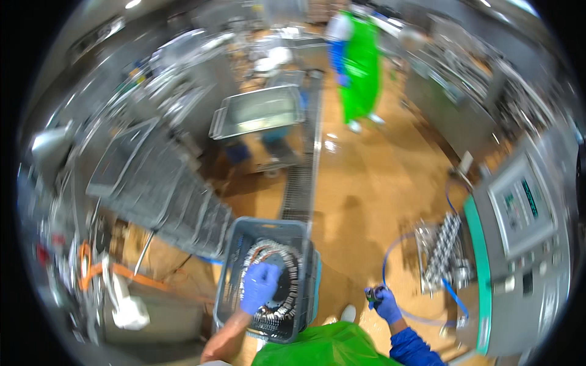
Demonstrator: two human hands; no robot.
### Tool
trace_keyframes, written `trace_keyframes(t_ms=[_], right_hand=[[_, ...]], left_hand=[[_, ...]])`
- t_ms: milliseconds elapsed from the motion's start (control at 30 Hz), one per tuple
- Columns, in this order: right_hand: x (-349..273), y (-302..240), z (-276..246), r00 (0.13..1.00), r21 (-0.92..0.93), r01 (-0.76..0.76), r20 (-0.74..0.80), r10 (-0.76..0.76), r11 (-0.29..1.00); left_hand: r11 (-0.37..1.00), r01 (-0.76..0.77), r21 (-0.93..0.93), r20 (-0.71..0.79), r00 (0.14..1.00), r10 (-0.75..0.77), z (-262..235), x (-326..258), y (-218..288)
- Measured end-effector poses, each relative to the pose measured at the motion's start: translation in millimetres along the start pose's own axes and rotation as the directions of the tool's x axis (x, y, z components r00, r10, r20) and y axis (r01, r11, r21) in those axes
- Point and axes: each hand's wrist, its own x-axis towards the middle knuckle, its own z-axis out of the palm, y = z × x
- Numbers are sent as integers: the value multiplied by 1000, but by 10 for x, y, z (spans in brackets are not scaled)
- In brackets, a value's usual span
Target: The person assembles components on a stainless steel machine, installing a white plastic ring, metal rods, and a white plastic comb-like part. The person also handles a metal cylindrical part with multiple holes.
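My left hand point(259, 285), in a blue glove, is over a grey plastic crate point(227, 287). Its fingers look curled closed; what they hold, if anything, is hidden. Inside the crate lies a coiled chain-like belt point(292, 287) with pale links, looped around beneath and beside that hand. Off to the right of the crate, my right hand point(386, 307), also gloved in blue, is closed around a small dark hose nozzle point(371, 295). A blue hose point(386, 262) curves up and away next to it.
A grey control cabinet point(534, 268) with a screen stands at right, beside metal screw-shaped parts point(444, 247). Ahead is a steel tub point(259, 113) on a cart, by a floor drain grate point(299, 189). A person in a green apron point(360, 67) stands farther off. Grey ribbed panels point(165, 183) slope at left.
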Motion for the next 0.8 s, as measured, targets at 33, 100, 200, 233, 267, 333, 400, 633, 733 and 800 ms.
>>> trace_keyframes(t_ms=[33,100,200,233,267,333,400,633,733,800], right_hand=[[20,-56,-40,999,-1,-35,24,35,999],[46,-458,-39,996,13,-80,-32,80,997],[306,-720,-42,986,141,-165,0,166,976],[521,-795,-130,983,126,-162,110,149,979],[691,-986,6,966,195,-212,192,174,958],[1137,-965,256,956,209,-187,264,129,960],[1640,-1184,527,922,-108,101,383,-52,989],[3268,-2154,1229,838,-259,-239,432,334,936],[3991,-2661,1359,816,-261,-445,275,508,857],[4422,-3085,1274,817,-289,-414,299,492,863]], left_hand=[[1000,-24,12,200,980,21,302,112,146],[995,-98,24,446,892,77,982,363,537],[957,-283,-66,710,661,245,1714,911,961],[938,-307,-161,719,615,324,1979,1076,1095],[916,-335,-219,715,584,384,2162,1232,1204],[852,-414,-320,687,517,510,2413,1568,1358],[905,-115,-410,730,553,401,2667,1754,1102],[821,314,-477,747,637,190,3228,3244,729],[819,371,-437,751,652,105,3554,4210,601],[742,409,-532,688,719,97,3884,4768,437]])
